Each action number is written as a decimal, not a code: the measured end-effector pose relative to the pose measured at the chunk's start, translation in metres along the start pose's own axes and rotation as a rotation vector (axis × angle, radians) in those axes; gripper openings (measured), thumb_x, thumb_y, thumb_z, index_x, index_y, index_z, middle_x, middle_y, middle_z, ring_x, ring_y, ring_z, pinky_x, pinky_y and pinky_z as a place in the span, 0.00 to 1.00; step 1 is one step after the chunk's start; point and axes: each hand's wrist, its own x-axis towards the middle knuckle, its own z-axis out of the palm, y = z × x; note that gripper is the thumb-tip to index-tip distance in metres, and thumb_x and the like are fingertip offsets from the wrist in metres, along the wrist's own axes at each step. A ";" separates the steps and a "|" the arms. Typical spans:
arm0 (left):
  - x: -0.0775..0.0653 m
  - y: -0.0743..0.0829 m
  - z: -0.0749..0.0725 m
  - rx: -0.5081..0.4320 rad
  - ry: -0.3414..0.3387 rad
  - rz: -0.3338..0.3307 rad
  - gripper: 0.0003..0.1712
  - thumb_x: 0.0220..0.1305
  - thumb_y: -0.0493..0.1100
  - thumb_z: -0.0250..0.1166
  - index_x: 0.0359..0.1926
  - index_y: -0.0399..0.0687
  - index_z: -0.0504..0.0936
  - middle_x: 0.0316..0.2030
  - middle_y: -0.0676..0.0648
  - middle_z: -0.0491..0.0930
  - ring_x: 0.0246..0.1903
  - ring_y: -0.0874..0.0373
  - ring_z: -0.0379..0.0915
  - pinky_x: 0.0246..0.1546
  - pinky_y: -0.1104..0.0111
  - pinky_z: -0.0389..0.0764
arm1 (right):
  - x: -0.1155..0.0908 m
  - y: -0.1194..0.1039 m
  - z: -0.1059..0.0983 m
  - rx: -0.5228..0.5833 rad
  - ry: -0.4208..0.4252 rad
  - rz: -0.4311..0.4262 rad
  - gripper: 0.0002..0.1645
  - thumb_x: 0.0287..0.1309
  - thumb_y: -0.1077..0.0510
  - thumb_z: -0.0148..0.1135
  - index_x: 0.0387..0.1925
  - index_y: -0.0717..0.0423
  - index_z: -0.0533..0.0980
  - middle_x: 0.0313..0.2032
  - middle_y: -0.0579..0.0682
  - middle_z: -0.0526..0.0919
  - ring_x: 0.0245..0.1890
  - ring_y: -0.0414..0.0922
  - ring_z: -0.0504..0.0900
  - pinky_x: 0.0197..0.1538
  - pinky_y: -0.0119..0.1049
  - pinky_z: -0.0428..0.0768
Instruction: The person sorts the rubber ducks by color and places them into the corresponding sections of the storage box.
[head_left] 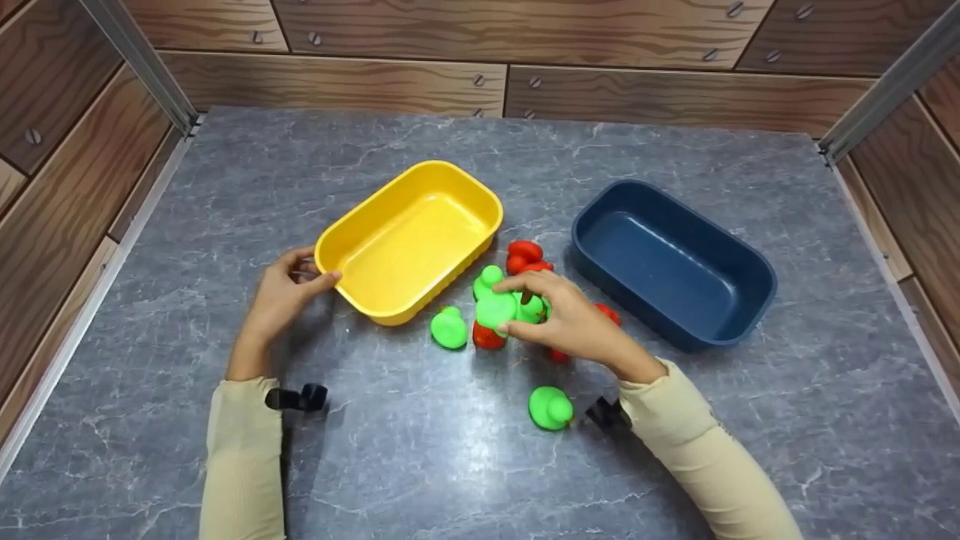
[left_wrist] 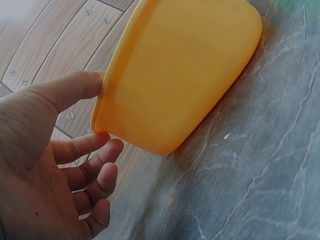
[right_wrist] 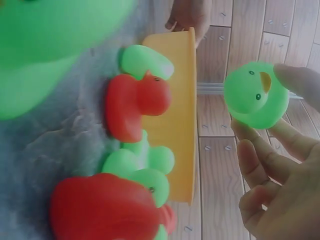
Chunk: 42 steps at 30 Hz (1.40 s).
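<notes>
Your left hand (head_left: 281, 294) is pinching the smooth yellow tub (head_left: 412, 255); beside it, your right hand (head_left: 571, 321) is pinching a rounded green duck (right_wrist: 255, 97).

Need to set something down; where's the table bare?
Bare: the near table between the sleeves, left of the lone green duck; also behind the yellow bin and blue bin. Crowded: around the right hand, with red ducks and green ducks.

The left sleeve (head_left: 244, 457) is pale beige, with a black mount (head_left: 312, 397) beside its cuff. Right of it, a matching right sleeve (head_left: 709, 450) has another black mount (head_left: 604, 412).
</notes>
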 end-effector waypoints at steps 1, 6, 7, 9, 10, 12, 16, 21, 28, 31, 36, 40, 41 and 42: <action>0.000 0.000 0.000 -0.001 -0.003 -0.006 0.37 0.59 0.49 0.68 0.65 0.36 0.68 0.44 0.44 0.73 0.37 0.61 0.68 0.34 0.79 0.72 | 0.002 -0.002 0.000 0.010 0.003 0.006 0.26 0.53 0.53 0.71 0.54 0.53 0.77 0.50 0.51 0.80 0.43 0.47 0.73 0.49 0.41 0.73; -0.002 -0.002 -0.001 -0.005 -0.011 -0.014 0.37 0.60 0.50 0.68 0.65 0.37 0.68 0.44 0.45 0.73 0.37 0.61 0.68 0.34 0.79 0.73 | 0.010 -0.008 -0.001 0.093 0.004 0.057 0.26 0.54 0.52 0.70 0.55 0.51 0.76 0.50 0.49 0.79 0.46 0.49 0.74 0.51 0.45 0.74; -0.002 -0.002 -0.001 -0.008 -0.011 -0.015 0.37 0.60 0.50 0.68 0.65 0.37 0.68 0.44 0.45 0.73 0.37 0.62 0.68 0.34 0.79 0.73 | 0.012 -0.009 -0.001 0.108 0.003 0.061 0.27 0.54 0.52 0.70 0.56 0.51 0.76 0.51 0.49 0.79 0.46 0.49 0.74 0.52 0.46 0.74; -0.002 -0.003 -0.001 0.000 -0.010 -0.013 0.37 0.60 0.50 0.68 0.65 0.36 0.68 0.44 0.45 0.73 0.37 0.62 0.68 0.34 0.79 0.72 | 0.015 -0.012 -0.001 0.130 0.007 0.064 0.27 0.54 0.52 0.70 0.56 0.52 0.76 0.52 0.49 0.79 0.47 0.49 0.74 0.54 0.48 0.74; -0.002 -0.003 -0.001 0.006 -0.010 -0.012 0.37 0.60 0.50 0.67 0.65 0.36 0.68 0.44 0.45 0.73 0.37 0.62 0.68 0.34 0.79 0.72 | 0.017 -0.013 -0.001 0.130 0.011 0.062 0.27 0.55 0.52 0.70 0.56 0.52 0.75 0.52 0.49 0.79 0.48 0.49 0.74 0.54 0.48 0.73; -0.002 -0.003 0.000 0.019 -0.008 -0.013 0.36 0.60 0.49 0.67 0.64 0.36 0.68 0.44 0.45 0.73 0.37 0.62 0.67 0.34 0.79 0.71 | 0.021 -0.016 0.000 0.126 0.024 0.060 0.27 0.55 0.52 0.70 0.56 0.51 0.76 0.51 0.49 0.80 0.47 0.48 0.73 0.54 0.49 0.73; 0.000 -0.003 0.001 0.021 -0.007 -0.009 0.36 0.60 0.48 0.67 0.64 0.35 0.68 0.44 0.45 0.73 0.37 0.63 0.67 0.34 0.80 0.71 | 0.028 -0.019 0.002 0.112 0.053 0.069 0.27 0.55 0.52 0.70 0.56 0.50 0.76 0.50 0.49 0.80 0.46 0.48 0.73 0.51 0.49 0.73; 0.002 0.001 0.002 -0.003 -0.011 -0.004 0.36 0.60 0.47 0.68 0.64 0.34 0.68 0.44 0.44 0.73 0.37 0.63 0.68 0.35 0.80 0.73 | 0.039 -0.021 0.005 0.126 0.088 0.046 0.27 0.55 0.53 0.69 0.56 0.53 0.76 0.48 0.51 0.80 0.45 0.52 0.74 0.49 0.43 0.73; 0.002 0.002 0.001 -0.004 -0.023 0.002 0.36 0.60 0.48 0.68 0.64 0.34 0.68 0.43 0.45 0.73 0.36 0.64 0.68 0.34 0.80 0.73 | 0.055 -0.021 0.012 0.133 0.145 0.027 0.26 0.55 0.54 0.69 0.56 0.53 0.76 0.49 0.50 0.81 0.43 0.48 0.77 0.46 0.39 0.74; 0.002 0.001 -0.001 0.000 -0.019 0.003 0.37 0.60 0.48 0.68 0.64 0.34 0.68 0.42 0.46 0.73 0.36 0.64 0.68 0.34 0.80 0.73 | 0.062 -0.020 0.018 0.152 0.153 0.016 0.27 0.55 0.55 0.69 0.56 0.55 0.75 0.53 0.52 0.80 0.44 0.52 0.77 0.51 0.45 0.77; 0.000 0.001 -0.002 -0.002 -0.019 -0.006 0.36 0.60 0.48 0.68 0.65 0.34 0.67 0.42 0.48 0.72 0.35 0.65 0.68 0.33 0.80 0.72 | 0.072 -0.020 0.027 0.186 0.130 0.029 0.28 0.54 0.57 0.69 0.57 0.58 0.74 0.55 0.54 0.78 0.45 0.58 0.76 0.54 0.52 0.77; 0.000 0.002 -0.001 -0.014 -0.017 -0.001 0.37 0.60 0.47 0.68 0.65 0.34 0.67 0.41 0.48 0.73 0.35 0.66 0.68 0.33 0.80 0.72 | 0.078 -0.021 0.028 0.179 0.150 0.059 0.28 0.54 0.57 0.70 0.57 0.56 0.75 0.53 0.52 0.79 0.44 0.55 0.76 0.51 0.46 0.78; 0.000 0.002 -0.001 -0.015 -0.016 0.000 0.37 0.60 0.47 0.68 0.65 0.34 0.67 0.41 0.49 0.73 0.35 0.67 0.68 0.33 0.80 0.72 | 0.080 -0.021 0.028 0.173 0.156 0.065 0.28 0.53 0.56 0.70 0.57 0.55 0.75 0.53 0.51 0.79 0.43 0.53 0.76 0.50 0.44 0.78; 0.000 0.002 -0.001 -0.013 -0.016 0.000 0.37 0.60 0.47 0.68 0.65 0.33 0.67 0.41 0.48 0.73 0.34 0.67 0.68 0.34 0.80 0.72 | 0.082 -0.022 0.029 0.168 0.161 0.070 0.28 0.53 0.56 0.70 0.57 0.54 0.75 0.53 0.50 0.80 0.43 0.52 0.75 0.49 0.41 0.77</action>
